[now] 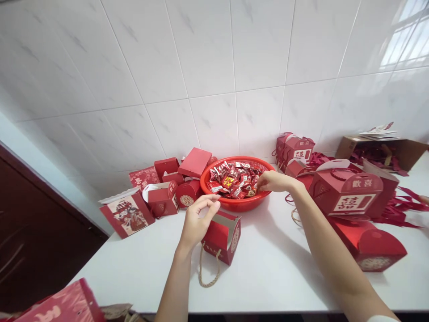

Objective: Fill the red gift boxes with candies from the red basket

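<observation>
A red plastic basket [239,205] holds a heap of red-wrapped candies [231,181]. My right hand [273,181] reaches over its right rim, with the fingers bent together on the candies at that side; the fingertips are partly hidden. In front of the basket stands a small red gift box [219,241] with its top open and a rope handle hanging down its front. My left hand [197,221] is at the box's upper left, thumb and fingertips brought together above the opening. Whatever may be between them is too small to make out.
Several red boxes and bags, including an illustrated bag [129,214], stand at the left. More boxes [348,190] are stacked at the right beside dark red ribbons [398,208]. A cardboard box [412,154] sits at the back right, against the tiled wall.
</observation>
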Demonstrator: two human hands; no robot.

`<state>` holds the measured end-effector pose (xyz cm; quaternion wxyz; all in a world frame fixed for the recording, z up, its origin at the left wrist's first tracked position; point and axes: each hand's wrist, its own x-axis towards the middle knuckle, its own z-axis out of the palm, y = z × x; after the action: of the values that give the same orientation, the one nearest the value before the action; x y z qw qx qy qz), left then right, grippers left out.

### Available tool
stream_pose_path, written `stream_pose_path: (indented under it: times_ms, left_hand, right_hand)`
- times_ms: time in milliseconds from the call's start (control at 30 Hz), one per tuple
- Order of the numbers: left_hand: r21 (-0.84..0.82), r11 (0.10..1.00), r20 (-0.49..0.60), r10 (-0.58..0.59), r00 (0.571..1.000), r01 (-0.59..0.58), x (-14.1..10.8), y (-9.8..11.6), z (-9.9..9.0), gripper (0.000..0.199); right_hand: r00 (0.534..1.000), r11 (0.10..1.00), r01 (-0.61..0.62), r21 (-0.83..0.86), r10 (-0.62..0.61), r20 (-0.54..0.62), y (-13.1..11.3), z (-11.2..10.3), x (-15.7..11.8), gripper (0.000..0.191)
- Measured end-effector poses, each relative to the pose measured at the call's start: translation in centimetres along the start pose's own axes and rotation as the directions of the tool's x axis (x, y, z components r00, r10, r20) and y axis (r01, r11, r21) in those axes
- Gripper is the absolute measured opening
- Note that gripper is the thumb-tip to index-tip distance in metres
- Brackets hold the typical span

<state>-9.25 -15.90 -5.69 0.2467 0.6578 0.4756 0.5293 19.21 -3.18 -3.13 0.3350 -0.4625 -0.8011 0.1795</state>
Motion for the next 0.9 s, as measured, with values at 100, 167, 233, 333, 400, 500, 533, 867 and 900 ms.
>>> stream_pose_path:
  times_ms: [100, 167, 233, 333, 400, 500, 533, 867, 900]
  left_hand:
    - [-0.082, 0.997, 0.007, -0.007, 1.0, 0.007, 1.1, 1.0, -0.3, 0.034]
    - [-0.115, 0.993, 0.011, -0.023, 1.0, 0.024, 2.0, 1.6, -0.5, 0.034]
    - [-0.139, 0.989, 0.028, -0.041, 0.999, 0.044, 3.1, 1.8, -0.6, 0.032]
    - [-0.166, 0.983, 0.081, -0.064, 0.995, 0.076, 4.7, 1.4, -0.1, 0.035]
    - [-0.184, 0.978, 0.115, -0.076, 0.99, 0.097, 5.8, 0.8, 0.5, 0.037]
    - [-0.246, 0.957, 0.157, -0.12, 0.98, 0.156, 7.0, 0.0, 1.8, 0.05]
    - [-0.272, 0.945, 0.178, -0.134, 0.975, 0.18, 7.3, -0.3, 2.2, 0.056]
    - [-0.633, 0.74, 0.209, -0.12, 0.97, 0.228, 7.6, -2.5, 2.3, 0.039]
    - [-0.659, 0.719, 0.204, -0.111, 0.973, 0.22, 7.5, -2.6, 2.2, 0.038]
  right_hand:
    - [0.986, 0.997, -0.041, 0.063, 0.051, -0.159, 1.3, 1.0, 0.6, 0.013]
    - [0.978, 0.988, -0.031, 0.151, 0.062, -0.201, 1.7, 1.3, 1.0, 0.018]
    - [0.972, 0.947, -0.013, 0.322, 0.087, -0.218, 1.6, 1.5, 1.3, 0.017]
    - [0.974, 0.862, -0.006, 0.507, 0.119, -0.191, 0.8, 1.8, 1.4, 0.017]
    - [0.976, 0.837, -0.019, 0.547, 0.135, -0.172, -0.1, 2.1, 1.4, 0.02]
    - [0.972, 0.787, -0.06, 0.614, 0.186, -0.144, -1.7, 2.8, 1.3, 0.023]
    - [0.971, 0.771, -0.081, 0.631, 0.205, -0.126, -2.2, 3.1, 1.3, 0.024]
    - [0.986, 0.881, -0.118, 0.458, 0.157, -0.048, -2.9, 4.0, 1.2, 0.017]
    - [0.991, 0.923, -0.105, 0.371, 0.128, -0.038, -2.7, 4.0, 1.2, 0.014]
